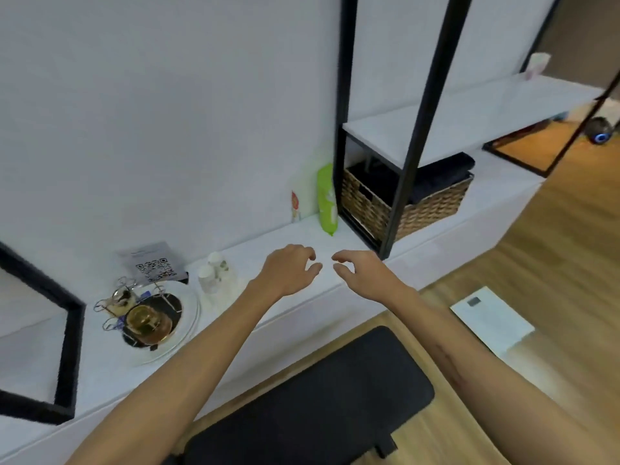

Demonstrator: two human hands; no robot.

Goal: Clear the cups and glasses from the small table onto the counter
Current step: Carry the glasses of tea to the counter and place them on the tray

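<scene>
Both hands hover over the white counter (295,317), empty: the left hand (288,270) and right hand (364,273) have fingers loosely curled, holding nothing. Two white cups (214,273) stand on the counter just left of the left hand, beside a glass plate (188,330). This looks like a set-down just finished; next likely means turning back to the small table, which is out of view. A QR card (156,263) is unreadable.

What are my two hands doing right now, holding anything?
Left hand: open, fingers loosely curled, holding nothing, over the counter.
Right hand: open, fingers loosely curled, holding nothing.
</scene>
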